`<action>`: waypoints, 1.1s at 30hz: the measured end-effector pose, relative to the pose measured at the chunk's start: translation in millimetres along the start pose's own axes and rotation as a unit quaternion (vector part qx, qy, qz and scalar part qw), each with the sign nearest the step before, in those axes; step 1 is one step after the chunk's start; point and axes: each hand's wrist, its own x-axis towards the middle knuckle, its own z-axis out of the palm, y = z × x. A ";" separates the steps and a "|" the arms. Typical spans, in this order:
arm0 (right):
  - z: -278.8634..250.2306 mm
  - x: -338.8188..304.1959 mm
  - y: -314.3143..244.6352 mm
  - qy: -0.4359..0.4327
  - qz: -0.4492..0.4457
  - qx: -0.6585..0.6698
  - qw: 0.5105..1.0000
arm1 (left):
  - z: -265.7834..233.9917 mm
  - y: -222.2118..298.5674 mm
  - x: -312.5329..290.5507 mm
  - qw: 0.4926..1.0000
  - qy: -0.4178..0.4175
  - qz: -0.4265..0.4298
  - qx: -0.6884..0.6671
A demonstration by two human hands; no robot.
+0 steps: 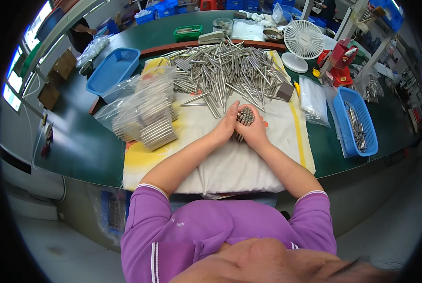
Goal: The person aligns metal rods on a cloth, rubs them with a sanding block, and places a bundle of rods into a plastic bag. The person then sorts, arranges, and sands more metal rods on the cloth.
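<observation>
A bundle of metal rods stands on end between my two hands, its round tops packed together and facing up. My left hand presses flat along the bundle's left side, fingers together. Around the right side curls my right hand, its fingers wrapped over the rods. Just beyond lies a big loose heap of similar silvery rods on the white and yellow cloth. To the left, clear plastic bags hold rods in neat rows. A small dark block sits at the heap's right edge.
A blue basket stands at the far left, and another blue basket with metal parts at the right. Behind the latter's left side are plastic bags, a white fan and a red device. A green tray is at the back.
</observation>
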 end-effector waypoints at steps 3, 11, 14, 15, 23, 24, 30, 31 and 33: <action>-5.5 9.0 16.4 0.042 -0.025 0.049 0.998 | -18.6 46.6 5.6 0.979 -0.094 -0.004 0.180; -19.9 15.6 18.6 0.024 -0.057 0.035 0.998 | -103.6 54.3 10.9 0.687 0.067 -0.001 0.723; -17.0 17.4 14.5 0.013 0.012 0.021 1.000 | -110.7 43.5 20.8 0.715 0.055 -0.032 0.696; -17.2 17.3 11.7 0.010 0.021 0.035 0.999 | -108.8 43.8 21.0 0.697 0.023 -0.030 0.716; -19.6 19.2 13.9 0.013 0.012 0.023 1.000 | -95.5 35.7 19.8 0.741 -0.089 0.120 0.655; -20.2 19.0 12.6 0.014 0.016 0.018 1.000 | -88.9 36.6 23.0 0.721 -0.076 0.140 0.675; -21.1 20.6 17.0 0.010 -0.002 0.052 0.999 | -75.4 51.4 51.9 0.583 -0.133 0.349 0.722; -21.1 21.0 17.3 0.010 -0.003 0.051 0.999 | -76.1 54.0 56.3 0.571 -0.199 0.329 0.726; -22.0 21.2 18.1 0.017 -0.002 0.036 0.999 | -76.5 61.3 64.1 0.540 -0.231 0.313 0.747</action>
